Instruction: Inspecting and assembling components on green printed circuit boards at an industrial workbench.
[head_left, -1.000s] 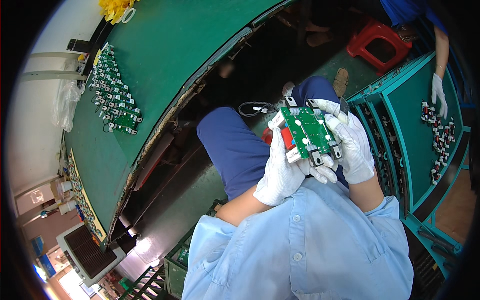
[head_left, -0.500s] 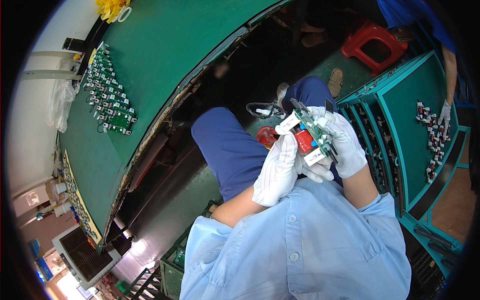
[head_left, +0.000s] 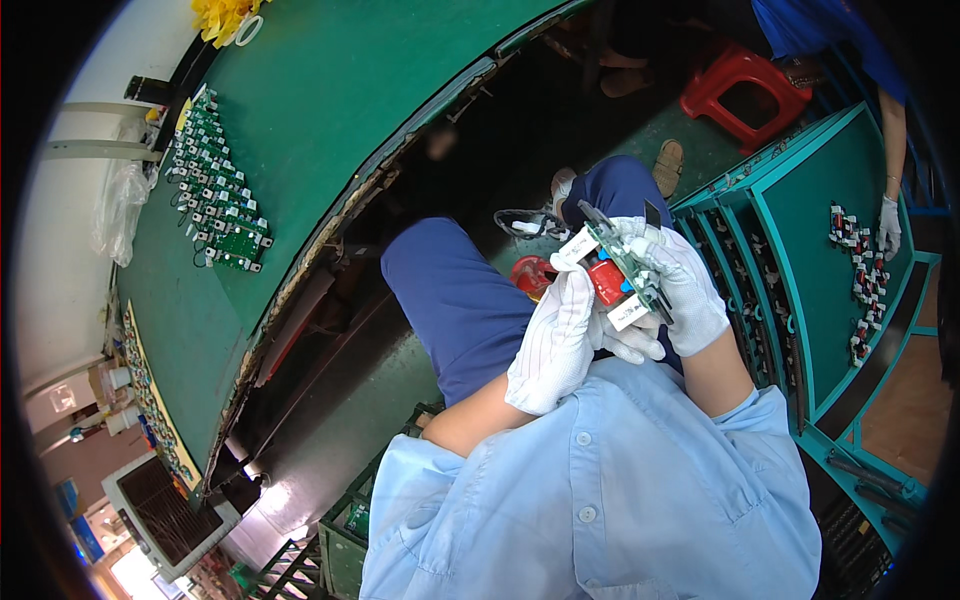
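Above my lap, a green circuit board (head_left: 634,270) stands tilted between my two white-gloved hands. It carries a red cylindrical part (head_left: 606,283), two white blocks and small blue parts. My left hand (head_left: 560,335) pinches the board's near side by the white blocks, its fingers curled. From the right, my right hand (head_left: 688,290) wraps around the back of the board; some of its fingertips are hidden behind it. A black cable with a white connector (head_left: 525,224) shows beyond the hands, over my knees.
On the green table (head_left: 300,120) at the left lie rows of circuit boards (head_left: 218,190). At the right stands a teal rack (head_left: 810,250) with more boards (head_left: 862,275) on top, and a co-worker's gloved hand (head_left: 889,230) beside them. A red stool (head_left: 745,95) stands beyond.
The co-worker's gloved hand has drawn back a little from the boards on the rack. My hands and the circuit board stay almost in place.
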